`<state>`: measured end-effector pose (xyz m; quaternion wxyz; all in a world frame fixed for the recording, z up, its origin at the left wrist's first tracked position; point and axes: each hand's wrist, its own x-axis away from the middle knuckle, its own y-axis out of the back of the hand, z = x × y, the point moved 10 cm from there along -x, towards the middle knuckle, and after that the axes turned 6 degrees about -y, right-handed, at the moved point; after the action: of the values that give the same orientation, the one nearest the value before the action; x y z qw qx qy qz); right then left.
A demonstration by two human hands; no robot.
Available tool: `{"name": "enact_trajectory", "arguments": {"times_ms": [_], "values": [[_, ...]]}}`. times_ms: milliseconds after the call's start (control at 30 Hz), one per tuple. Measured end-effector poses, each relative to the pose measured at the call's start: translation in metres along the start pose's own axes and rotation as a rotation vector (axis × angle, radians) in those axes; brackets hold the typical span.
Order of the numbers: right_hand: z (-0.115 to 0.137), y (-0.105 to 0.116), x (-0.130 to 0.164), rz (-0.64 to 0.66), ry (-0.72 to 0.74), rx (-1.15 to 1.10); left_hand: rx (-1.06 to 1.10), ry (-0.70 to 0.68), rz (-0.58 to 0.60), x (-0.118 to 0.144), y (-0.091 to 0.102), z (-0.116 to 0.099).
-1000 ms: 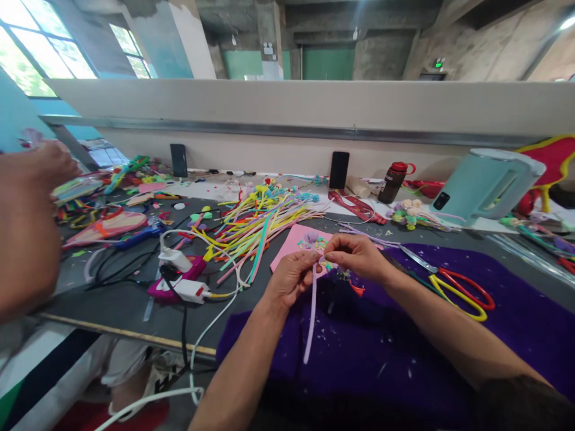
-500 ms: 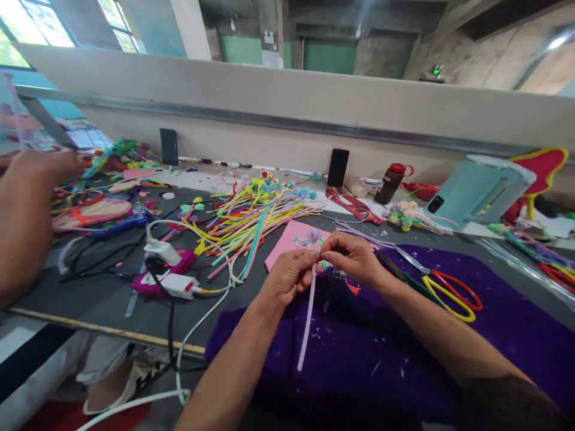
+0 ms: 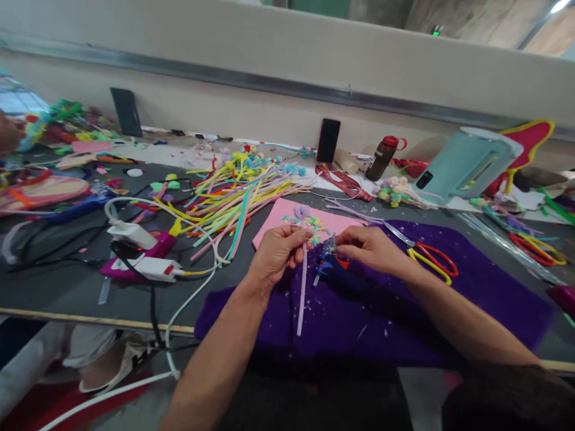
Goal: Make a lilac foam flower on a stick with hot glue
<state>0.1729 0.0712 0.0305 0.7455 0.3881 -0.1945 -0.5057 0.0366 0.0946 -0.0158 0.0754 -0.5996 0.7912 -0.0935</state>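
My left hand (image 3: 281, 251) pinches a lavender pipe-cleaner flower (image 3: 301, 302) just under its looped head. Its fuzzy stem hangs straight down over a purple cloth (image 3: 269, 317). To the right, my right hand (image 3: 371, 245) has thumb and fingers drawn together beside the tip of a dark blue glue gun (image 3: 336, 272) lying on the cloth. Whatever those fingertips hold, if anything, is too small to make out. Behind both hands is a pink sheet (image 3: 269, 218) with small green, yellow and white pieces on it.
Many coloured pipe cleaners (image 3: 242, 203) are heaped left of centre. Scissors (image 3: 422, 251) with red and yellow handles rest on the cloth. A purple power strip (image 3: 157, 248) with cables is at left. Further back stand a phone (image 3: 328, 140), a bottle (image 3: 381, 158) and a pale blue kettle-like object (image 3: 462, 161).
My right hand has parted from the left and moved right, down to the glue gun's tip. My left hand still holds the flower. The view has tilted down; the neighbour's arm has mostly left it.
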Motion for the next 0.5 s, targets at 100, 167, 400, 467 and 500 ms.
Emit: {"name": "enact_trajectory", "arguments": {"times_ms": [100,167,400,467,500], "values": [[-0.013,-0.015,0.024,0.048,-0.064,0.284,-0.017,-0.032,-0.014,0.001,0.0,-0.004],[-0.018,-0.027,0.034,0.064,-0.101,0.46,-0.009,-0.058,-0.029,0.002,0.0,-0.007],[-0.022,-0.042,0.032,0.044,-0.144,0.614,0.018,-0.123,-0.082,0.005,0.006,-0.015],[-0.03,-0.029,0.03,0.004,-0.194,0.456,0.008,-0.146,-0.107,0.006,0.01,-0.017],[-0.035,-0.021,0.03,-0.019,-0.222,0.34,0.0,-0.156,-0.124,0.007,0.013,-0.019]]}}
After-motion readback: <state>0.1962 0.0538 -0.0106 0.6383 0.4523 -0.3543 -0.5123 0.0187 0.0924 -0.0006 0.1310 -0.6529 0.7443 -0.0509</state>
